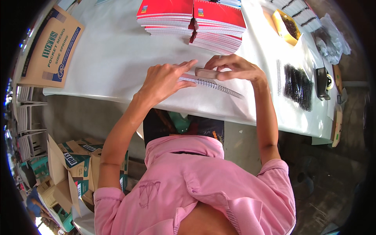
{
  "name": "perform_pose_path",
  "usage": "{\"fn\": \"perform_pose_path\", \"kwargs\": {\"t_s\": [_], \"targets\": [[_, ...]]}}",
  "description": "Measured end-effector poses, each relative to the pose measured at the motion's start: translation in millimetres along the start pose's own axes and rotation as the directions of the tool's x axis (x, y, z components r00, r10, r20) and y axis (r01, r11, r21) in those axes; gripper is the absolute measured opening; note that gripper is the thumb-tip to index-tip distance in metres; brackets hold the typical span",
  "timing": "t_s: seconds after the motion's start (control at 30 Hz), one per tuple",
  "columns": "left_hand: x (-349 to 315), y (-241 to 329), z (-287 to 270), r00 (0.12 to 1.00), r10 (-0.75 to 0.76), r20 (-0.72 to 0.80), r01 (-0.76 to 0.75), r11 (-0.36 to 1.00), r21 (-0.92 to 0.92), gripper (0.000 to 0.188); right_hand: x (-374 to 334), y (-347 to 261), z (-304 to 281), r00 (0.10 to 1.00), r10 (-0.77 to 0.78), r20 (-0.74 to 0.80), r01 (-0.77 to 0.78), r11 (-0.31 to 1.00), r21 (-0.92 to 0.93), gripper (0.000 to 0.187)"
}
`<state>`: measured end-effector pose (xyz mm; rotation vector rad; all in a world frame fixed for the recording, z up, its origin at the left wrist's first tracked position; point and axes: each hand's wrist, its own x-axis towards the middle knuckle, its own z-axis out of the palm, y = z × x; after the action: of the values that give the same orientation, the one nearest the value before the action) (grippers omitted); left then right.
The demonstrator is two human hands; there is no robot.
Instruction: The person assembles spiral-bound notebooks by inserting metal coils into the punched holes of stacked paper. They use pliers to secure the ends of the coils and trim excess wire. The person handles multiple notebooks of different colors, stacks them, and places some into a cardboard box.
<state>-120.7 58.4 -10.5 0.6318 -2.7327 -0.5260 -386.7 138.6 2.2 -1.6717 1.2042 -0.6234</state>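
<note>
My left hand (166, 80) grips a small notepad (189, 79) near the table's front edge, its thumb and fingers on either side of the pad. A dark wire coil (209, 84) runs along the pad's edge, and its loose end trails off to the right over the table. Just above the coil, my right hand (237, 67) is closed on a small grey-brown block (206, 73), fingers bent round its right end. What the block is made of I cannot make out. Most of the pad is hidden behind my left hand.
Red-covered notebooks (219, 15) stand in stacks at the table's far side. To the right lie several black coils (298, 88), a yellow box (288, 27) of dark pieces and a black tape dispenser (323, 83). A cardboard box (51, 47) sits at left; open cartons (78, 164) stand below.
</note>
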Motion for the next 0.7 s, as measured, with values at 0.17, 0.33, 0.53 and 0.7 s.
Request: {"fn": "perform_pose_path", "kwargs": {"t_s": [0.17,0.33,0.53,0.7], "targets": [[17,1,-16,0.985,-0.109,0.134,0.117,0.991,-0.06,0.06,-3,-12,-8,1.0,-0.003,-0.019,0.003,0.999,0.033,0.055],[30,-15,-4,0.978,-0.102,0.179,0.133,0.976,-0.17,0.063,-5,1,-12,0.993,-0.067,-0.097,0.085,0.976,0.201,0.061],[22,-20,0,0.988,-0.069,0.138,0.118,0.914,-0.389,0.068,-6,9,-9,0.982,-0.164,-0.091,0.184,0.929,0.322,0.059],[28,-30,17,0.994,-0.112,-0.006,0.08,0.747,-0.66,0.085,-2,-1,-18,0.995,-0.058,-0.08,0.075,0.971,0.228,0.057]]}}
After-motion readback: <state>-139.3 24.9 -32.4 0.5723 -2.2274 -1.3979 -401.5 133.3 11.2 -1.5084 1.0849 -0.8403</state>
